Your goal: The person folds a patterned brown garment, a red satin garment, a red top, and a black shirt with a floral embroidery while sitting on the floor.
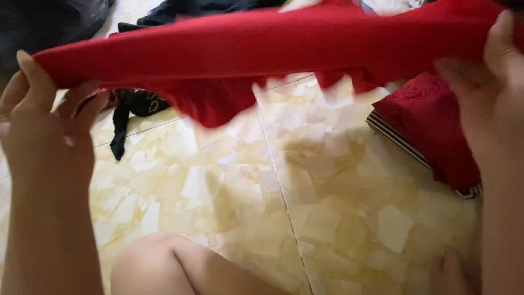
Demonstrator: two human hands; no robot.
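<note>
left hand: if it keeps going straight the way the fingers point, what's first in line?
The left hand points up and away, already gripping the red cloth at its edge. Past that, likely the dark bag at the top left corner, though depth is unclear from the one head view.

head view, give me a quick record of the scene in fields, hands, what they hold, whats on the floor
left hand: pinches the left end of the red cloth
right hand: grips the cloth's right end
red cloth: held stretched across above the floor, blurred, lower edge sagging in the middle
floor: pale marbled tiles
black garment: on the floor behind the cloth, left side
folded pile: red fabric on a striped piece, at right
knee: bare, at bottom edge
</note>
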